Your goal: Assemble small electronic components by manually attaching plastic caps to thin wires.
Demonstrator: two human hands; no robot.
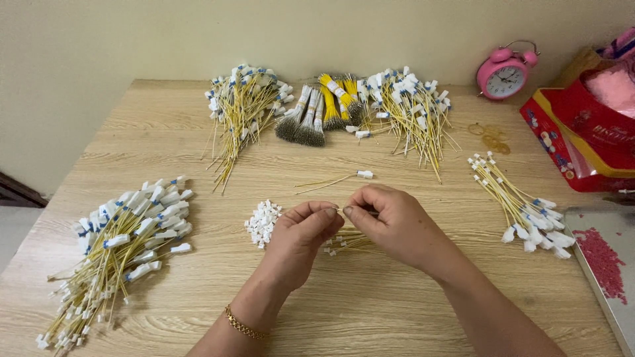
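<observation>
1. A pink alarm clock (505,71) stands at the tabletop's (370,311) far right edge.
2. A red box (582,135) lies open just right of the clock.
3. A metal tray (605,271) with pink grains sits at the near right.

a: two bare hands, left hand (299,239) and right hand (391,223). gloves?

b: none. no rings that show on either.

a: sleeves?

b: none in view. both forearms bare right down to the bottom edge.

a: anything worn at all?

b: one gold chain bracelet (245,326) on the left wrist, thin, small links, sits snug. right wrist plain, no watch, no band.

a: nails?

b: short, unpainted as far as shows.
</observation>
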